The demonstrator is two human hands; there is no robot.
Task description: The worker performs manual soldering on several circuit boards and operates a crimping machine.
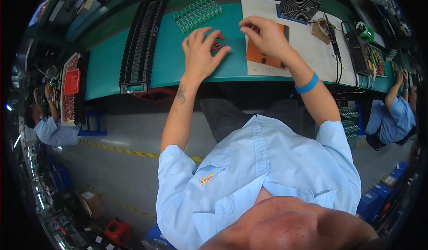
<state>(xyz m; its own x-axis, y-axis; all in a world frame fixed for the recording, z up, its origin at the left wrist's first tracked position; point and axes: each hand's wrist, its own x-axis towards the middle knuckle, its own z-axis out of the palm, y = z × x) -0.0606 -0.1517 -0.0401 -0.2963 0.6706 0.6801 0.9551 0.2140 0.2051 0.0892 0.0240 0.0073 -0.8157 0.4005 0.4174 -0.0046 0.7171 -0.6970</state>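
Note:
My left hand [199,54] rests over the green mat [103,67] with its fingers apart, the thumb spread from the index finger. Small red parts [217,46] lie in the gap between them. My right hand [268,37] hovers above an orange board [254,57], its fingers curled and the thumb close to the fingertips. Whatever may be pinched there is too small to make out. Just beyond my left hand lies a green circuit board panel [199,14] with rows of like sections.
A long black slotted rack [143,43] lies to the left. At the right are a black fan [299,5], a small brown stand [322,30] and dark cables [339,65]. A red tray [72,81] sits far left. Other people [392,120] work at both sides.

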